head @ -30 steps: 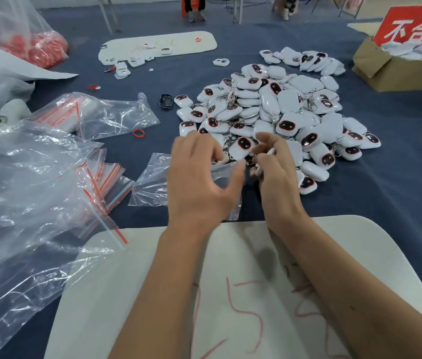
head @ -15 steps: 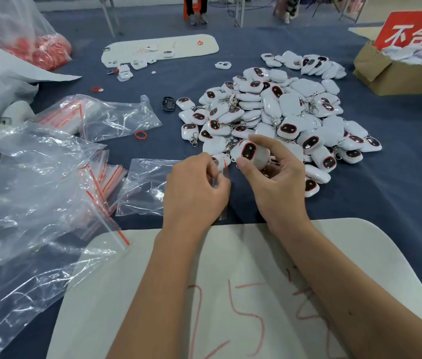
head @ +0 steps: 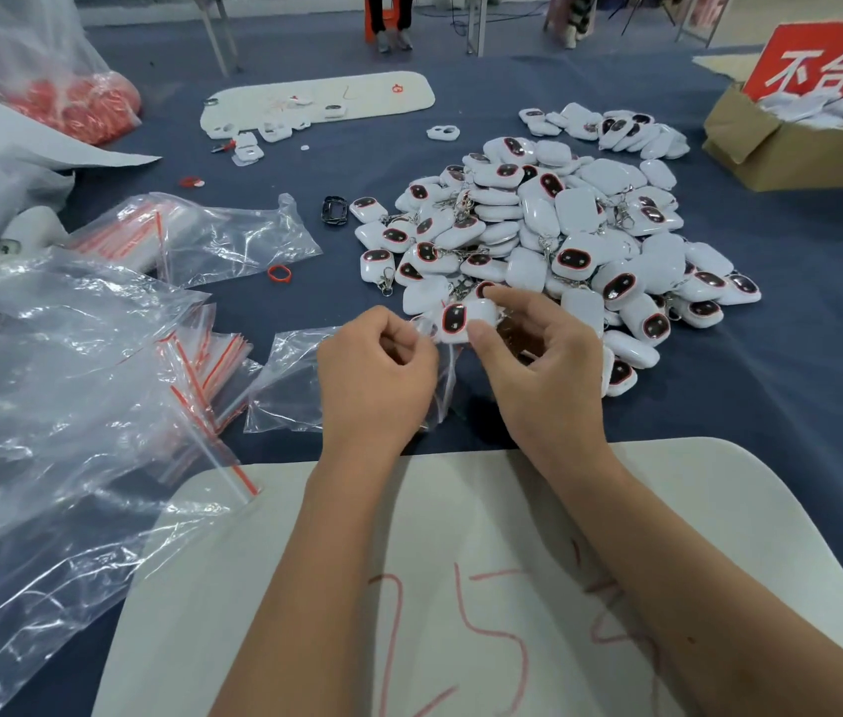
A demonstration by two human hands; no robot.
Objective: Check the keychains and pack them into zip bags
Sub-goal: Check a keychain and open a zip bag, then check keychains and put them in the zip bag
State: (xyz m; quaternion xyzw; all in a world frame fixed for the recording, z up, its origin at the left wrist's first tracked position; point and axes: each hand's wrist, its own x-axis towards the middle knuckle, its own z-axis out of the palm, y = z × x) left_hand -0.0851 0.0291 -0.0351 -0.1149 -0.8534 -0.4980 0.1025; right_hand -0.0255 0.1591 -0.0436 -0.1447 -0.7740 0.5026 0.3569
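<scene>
right grip: my right hand (head: pixel 538 375) pinches one keychain (head: pixel 461 319)
left grip: my left hand (head: pixel 375 377) pinches zip bag (head: pixel 295 385) mouth, just beside keychain
pile (head: pixel 554 225): beyond both grips

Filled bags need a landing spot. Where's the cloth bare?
Bare blue cloth lies right of the keychain pile, below the cardboard box. The white board beside the right forearm is open too. Left is crowded with loose plastic bags.

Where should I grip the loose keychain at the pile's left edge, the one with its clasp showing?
Pinch the keychain across its white body's two long sides, coming from above and the left. It lies flat, face up, the blue cloth bare on its left; its metal clasp trails toward you.
</scene>
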